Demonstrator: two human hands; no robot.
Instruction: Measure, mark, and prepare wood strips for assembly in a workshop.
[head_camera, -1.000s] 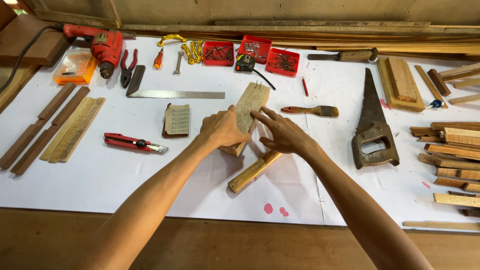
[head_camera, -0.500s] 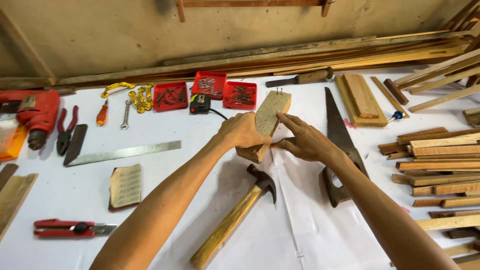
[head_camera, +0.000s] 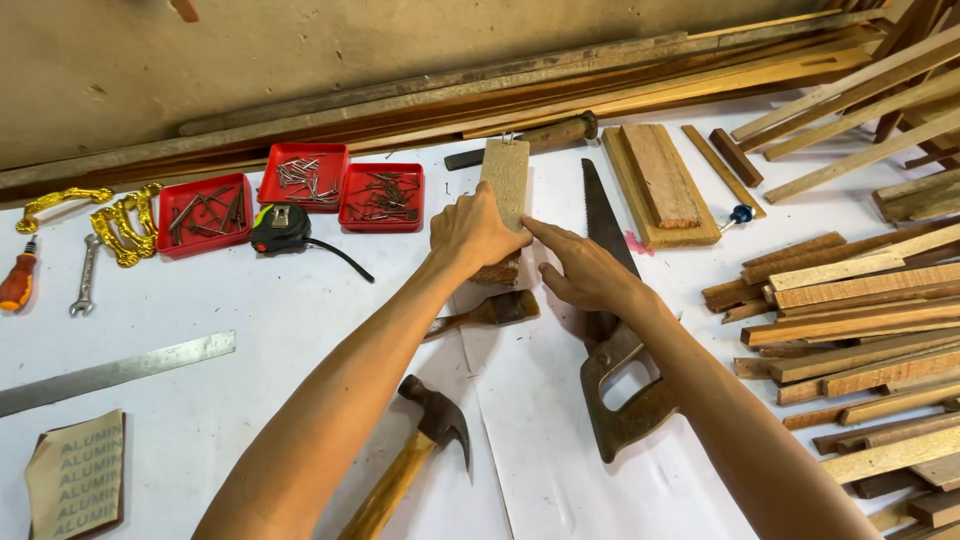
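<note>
My left hand (head_camera: 473, 232) grips the wooden block (head_camera: 505, 180) — fingers curled round its edge — while my right hand (head_camera: 583, 272), forefinger extended, touches its side beside the handsaw (head_camera: 612, 330).

Red trays (head_camera: 300, 178), pale block (head_camera: 506, 175), yellow handles (head_camera: 125, 225).

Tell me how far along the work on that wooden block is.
Done: tools are laid out, with the hammer, handsaw and trays of nails on the white table. In hand: the left hand holds the wooden block upright while the right hand touches its edge. Left: no nail shows in the block's face, and the hammer lies untouched.
</note>
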